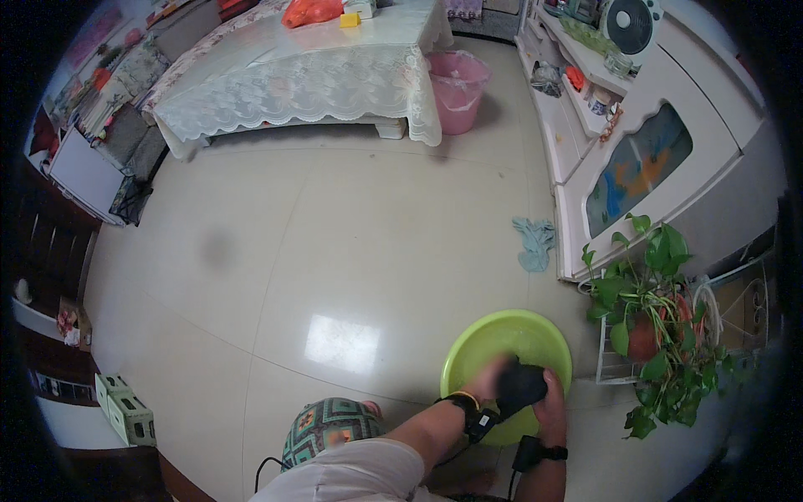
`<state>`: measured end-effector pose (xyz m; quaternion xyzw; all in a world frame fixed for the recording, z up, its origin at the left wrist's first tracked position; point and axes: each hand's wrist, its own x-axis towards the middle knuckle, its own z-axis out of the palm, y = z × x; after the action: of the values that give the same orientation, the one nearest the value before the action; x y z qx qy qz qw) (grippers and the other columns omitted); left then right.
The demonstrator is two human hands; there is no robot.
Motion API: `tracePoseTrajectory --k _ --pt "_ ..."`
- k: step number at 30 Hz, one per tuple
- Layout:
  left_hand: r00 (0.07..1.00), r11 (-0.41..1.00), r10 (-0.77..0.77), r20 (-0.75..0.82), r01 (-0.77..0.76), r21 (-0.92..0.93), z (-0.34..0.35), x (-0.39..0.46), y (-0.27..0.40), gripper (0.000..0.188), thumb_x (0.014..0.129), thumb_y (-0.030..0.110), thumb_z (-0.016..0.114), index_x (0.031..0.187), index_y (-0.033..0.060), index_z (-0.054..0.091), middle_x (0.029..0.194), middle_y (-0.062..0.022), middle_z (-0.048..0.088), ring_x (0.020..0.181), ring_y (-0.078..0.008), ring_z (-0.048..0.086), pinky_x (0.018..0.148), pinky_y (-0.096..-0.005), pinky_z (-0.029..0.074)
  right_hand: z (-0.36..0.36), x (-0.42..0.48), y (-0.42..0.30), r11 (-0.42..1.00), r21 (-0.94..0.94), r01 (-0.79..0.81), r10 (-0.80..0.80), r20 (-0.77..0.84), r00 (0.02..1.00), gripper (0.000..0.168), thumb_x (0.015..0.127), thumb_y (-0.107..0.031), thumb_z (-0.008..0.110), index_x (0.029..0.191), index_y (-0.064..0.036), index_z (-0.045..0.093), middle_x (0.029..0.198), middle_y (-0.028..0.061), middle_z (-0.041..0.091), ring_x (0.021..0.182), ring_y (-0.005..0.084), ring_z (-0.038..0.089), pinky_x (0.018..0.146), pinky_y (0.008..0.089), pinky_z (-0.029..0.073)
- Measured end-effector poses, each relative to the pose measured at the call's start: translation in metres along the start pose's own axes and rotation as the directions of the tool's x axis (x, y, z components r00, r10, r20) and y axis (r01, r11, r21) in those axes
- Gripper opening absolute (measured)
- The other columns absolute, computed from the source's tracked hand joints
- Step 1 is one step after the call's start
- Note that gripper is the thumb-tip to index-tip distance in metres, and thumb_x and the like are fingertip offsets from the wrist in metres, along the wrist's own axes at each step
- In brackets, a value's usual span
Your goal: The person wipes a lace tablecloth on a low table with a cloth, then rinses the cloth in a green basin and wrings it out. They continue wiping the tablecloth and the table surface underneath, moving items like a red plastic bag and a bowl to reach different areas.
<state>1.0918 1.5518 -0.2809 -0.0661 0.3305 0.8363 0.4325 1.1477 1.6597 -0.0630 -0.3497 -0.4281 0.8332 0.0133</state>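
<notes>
A lime-green plastic basin [458, 351] stands on the tiled floor in front of me, slightly to the right. Over it, a bunched dark cloth item [522, 386] is held between my two hands; its exact kind cannot be made out. My left hand [489, 379], partly blurred, grips the cloth from the left. At the cloth's right side, my right hand [551, 401] has its fingers around the edge. Both wrists carry black straps with small devices and cables. The lower part of the basin is partly hidden behind my hands and forearms.
Right of the basin, a leafy potted plant [643, 336] sits on a white wire rack [608, 357]. A light-blue cloth [535, 243] lies on the floor beside a white cabinet [571, 238]. Farther off are a pink bin [461, 103] and a lace-covered table [313, 88]. A green plastic stool [128, 411] is left.
</notes>
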Motion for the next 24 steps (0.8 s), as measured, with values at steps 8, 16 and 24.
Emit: tracePoseTrajectory --k 8,16,24 --pt "0.998 0.996 0.015 0.069 -0.009 -0.083 0.088 -0.036 0.052 0.032 0.091 0.032 0.039 0.100 0.0067 0.055 0.088 -0.0069 0.060 0.078 -0.0187 0.058 0.070 -0.0342 0.050 0.032 0.007 0.040 0.323 -0.910 0.259 -0.520 0.058 0.852 0.048 0.078 -0.026 0.059 0.121 -0.009 0.048 0.121 0.0201 0.042 0.113 0.0362 0.039 0.095 0.0436 0.033" --pt "0.991 0.994 -0.102 -0.082 0.097 -0.058 0.140 -0.061 0.097 0.036 0.090 0.042 0.043 0.089 0.0082 0.053 0.079 -0.0055 0.056 0.070 -0.0179 0.053 0.063 -0.0328 0.047 0.030 0.016 0.046 0.300 -0.894 0.333 -0.623 0.081 0.778 0.028 0.082 -0.027 0.052 0.098 -0.005 0.056 0.097 0.0189 0.053 0.094 0.0362 0.047 0.081 0.0453 0.038" --pt "0.961 0.997 -0.075 -0.267 0.077 -0.006 0.148 -0.062 0.101 0.024 0.086 0.025 0.051 0.090 0.0016 0.056 0.079 -0.0070 0.057 0.070 -0.0176 0.053 0.063 -0.0314 0.046 0.023 0.024 0.045 0.394 -0.869 0.298 -0.612 -0.006 0.791 0.025 0.083 -0.024 0.049 0.091 -0.001 0.055 0.088 0.0193 0.056 0.080 0.0358 0.053 0.074 0.0425 0.041"
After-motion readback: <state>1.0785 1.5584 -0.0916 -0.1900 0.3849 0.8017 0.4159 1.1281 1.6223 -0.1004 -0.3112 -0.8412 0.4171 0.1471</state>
